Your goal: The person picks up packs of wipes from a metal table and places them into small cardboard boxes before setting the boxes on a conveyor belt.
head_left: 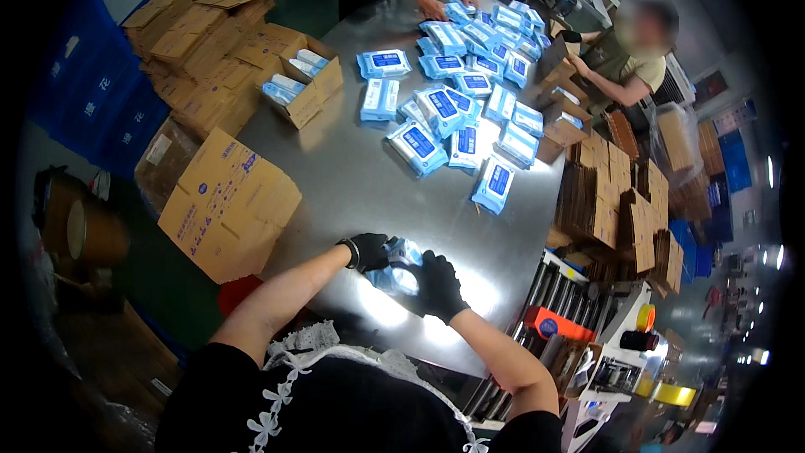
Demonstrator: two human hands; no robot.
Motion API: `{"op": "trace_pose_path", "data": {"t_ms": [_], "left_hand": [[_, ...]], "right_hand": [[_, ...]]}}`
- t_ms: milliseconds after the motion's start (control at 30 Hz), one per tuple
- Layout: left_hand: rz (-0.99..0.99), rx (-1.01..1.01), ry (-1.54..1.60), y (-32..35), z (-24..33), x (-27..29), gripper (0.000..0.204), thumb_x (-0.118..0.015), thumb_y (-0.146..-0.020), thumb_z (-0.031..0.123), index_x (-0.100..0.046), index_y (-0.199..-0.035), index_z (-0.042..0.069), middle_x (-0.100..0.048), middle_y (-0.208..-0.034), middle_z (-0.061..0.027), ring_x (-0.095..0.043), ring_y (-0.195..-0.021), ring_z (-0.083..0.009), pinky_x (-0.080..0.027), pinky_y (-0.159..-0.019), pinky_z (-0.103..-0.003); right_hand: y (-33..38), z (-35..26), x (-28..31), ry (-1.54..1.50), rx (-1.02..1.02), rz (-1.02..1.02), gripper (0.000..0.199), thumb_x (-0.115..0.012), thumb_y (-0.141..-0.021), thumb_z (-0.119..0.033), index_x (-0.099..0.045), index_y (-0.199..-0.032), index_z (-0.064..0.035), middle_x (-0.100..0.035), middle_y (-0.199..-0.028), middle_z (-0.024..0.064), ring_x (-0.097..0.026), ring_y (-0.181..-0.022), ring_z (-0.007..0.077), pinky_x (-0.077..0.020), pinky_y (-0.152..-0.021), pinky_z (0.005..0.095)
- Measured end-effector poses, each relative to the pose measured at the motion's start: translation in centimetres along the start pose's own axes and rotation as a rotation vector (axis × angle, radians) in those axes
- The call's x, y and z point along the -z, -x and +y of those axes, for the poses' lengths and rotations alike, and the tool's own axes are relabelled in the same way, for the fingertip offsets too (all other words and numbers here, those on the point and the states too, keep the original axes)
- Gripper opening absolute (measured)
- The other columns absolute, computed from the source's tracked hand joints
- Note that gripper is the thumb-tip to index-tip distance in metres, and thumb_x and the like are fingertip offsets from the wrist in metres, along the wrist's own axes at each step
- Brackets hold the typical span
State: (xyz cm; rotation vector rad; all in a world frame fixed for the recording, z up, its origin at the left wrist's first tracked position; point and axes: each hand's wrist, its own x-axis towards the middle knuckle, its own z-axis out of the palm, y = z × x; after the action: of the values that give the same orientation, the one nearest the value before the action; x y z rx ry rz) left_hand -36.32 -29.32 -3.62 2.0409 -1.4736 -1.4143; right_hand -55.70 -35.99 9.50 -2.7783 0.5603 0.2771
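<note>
I see both black-gloved hands, left (366, 252) and right (438, 283), gripping a blue-and-white soft plastic packet (399, 264) over the steel counter (352, 176).

Blue-and-white soft packs and brown cartons

Soft packs (457, 109) heap far on the worktop (352, 184); brown cartons (228, 201) stand left, one pack (401, 264) near.

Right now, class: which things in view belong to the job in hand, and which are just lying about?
In hand:
- left hand and right hand, both gloved, gripping one blue pack
- steel table beneath them

Lying about:
- pile of packs farther along the table
- open carton with packs inside
- flat cartons
- tape roll
</note>
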Motion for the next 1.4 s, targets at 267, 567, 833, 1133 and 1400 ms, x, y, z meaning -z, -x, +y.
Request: {"op": "trace_pose_path", "data": {"t_ms": [267, 567, 833, 1133, 1400], "left_hand": [[0.185, -0.219, 0.229, 2.8, -2.9, -2.6, 0.038, -0.041, -0.096, 0.024, -0.046, -0.125, 0.000, -0.058, -0.118, -0.0221, -0.057, -0.109, -0.0340, -0.043, -0.092, -0.041], [0.119, -0.008, 0.263, 2.7, -0.6, -2.6, 0.043, -0.043, -0.090, 0.022, -0.045, -0.128, 0.003, -0.058, -0.118, -0.0234, -0.055, -0.111, -0.0377, -0.042, -0.094, -0.041], [0.289, -0.124, 0.178, 3.4, -1.3, -5.1, 0.049, -0.054, -0.081, 0.020, -0.044, -0.126, 0.004, -0.057, -0.113, -0.0248, -0.056, -0.106, -0.0397, -0.044, -0.090, -0.045], [0.111, -0.639, -0.304, 3.6, 2.1, -2.9, 0.013, -0.060, -0.077, 0.017, -0.055, -0.085, 0.008, -0.058, -0.088, -0.0135, -0.058, -0.080, -0.0339, -0.047, -0.071, -0.045], [0.230, -0.251, 0.409, -3.7, -5.6, -7.4, 0.095, -0.075, -0.075, 0.029, -0.016, -0.144, 0.000, -0.033, -0.142, -0.0185, -0.035, -0.132, -0.0262, -0.031, -0.107, -0.035]], "right_hand": [[0.0, -1.5, -1.2, 0.020, -0.250, 0.119, 0.047, -0.068, -0.070, -0.052, -0.067, -0.100, -0.0163, -0.054, -0.093, 0.0144, -0.055, -0.081, 0.0304, -0.0437, -0.068, 0.0434], [-0.6, -2.3, -3.8, -0.031, -0.180, 0.249, 0.063, -0.065, -0.075, -0.050, -0.057, -0.120, -0.0066, -0.052, -0.109, 0.0204, -0.052, -0.098, 0.0366, -0.0396, -0.082, 0.0480], [1.1, -3.6, -11.9, -0.338, -0.146, 0.415, 0.043, -0.068, -0.082, -0.033, -0.058, -0.112, -0.0034, -0.057, -0.114, 0.0179, -0.055, -0.102, 0.0327, -0.0454, -0.088, 0.0437], [3.8, 0.9, -14.9, -0.492, -0.156, 0.191, 0.051, -0.082, -0.062, -0.039, -0.059, -0.094, -0.0064, -0.062, -0.090, 0.0109, -0.059, -0.086, 0.0313, -0.0467, -0.075, 0.0406], [-0.9, 2.7, -14.0, -0.493, -0.271, 0.290, 0.031, -0.070, -0.076, -0.019, -0.060, -0.103, -0.0061, -0.062, -0.093, 0.0124, -0.061, -0.090, 0.0282, -0.0493, -0.079, 0.0391]]}}
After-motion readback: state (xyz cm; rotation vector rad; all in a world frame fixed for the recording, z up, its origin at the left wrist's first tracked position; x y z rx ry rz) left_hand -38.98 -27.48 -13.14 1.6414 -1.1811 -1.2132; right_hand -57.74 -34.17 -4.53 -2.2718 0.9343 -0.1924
